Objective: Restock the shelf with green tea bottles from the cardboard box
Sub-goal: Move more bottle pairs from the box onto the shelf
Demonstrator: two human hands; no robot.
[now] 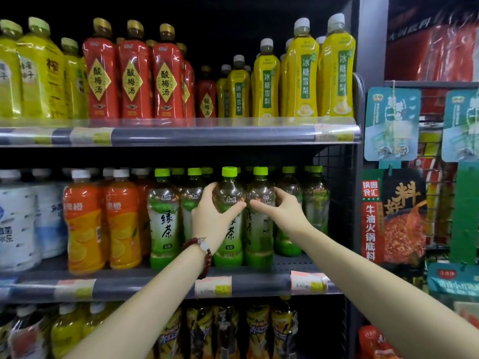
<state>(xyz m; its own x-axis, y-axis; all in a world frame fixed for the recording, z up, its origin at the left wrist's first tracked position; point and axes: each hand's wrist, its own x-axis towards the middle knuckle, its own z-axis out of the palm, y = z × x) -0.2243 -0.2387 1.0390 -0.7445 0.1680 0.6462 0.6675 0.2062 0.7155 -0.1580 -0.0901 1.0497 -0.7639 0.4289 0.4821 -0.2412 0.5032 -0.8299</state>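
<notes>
Both arms reach up and forward to the middle shelf [259,278]. Left hand [211,216], beaded bracelet [203,251] at the wrist, is wrapped around the shoulder of a front-row green tea bottle [229,218], thumb across its front. Right hand [282,207] curls round the neighbouring green tea bottle [260,224] from the right side, thumb pointing left. Both bottles upright on the shelf, touching each other

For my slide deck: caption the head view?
Left hand and right hand each grip a green tea bottle on the middle shelf.
</notes>
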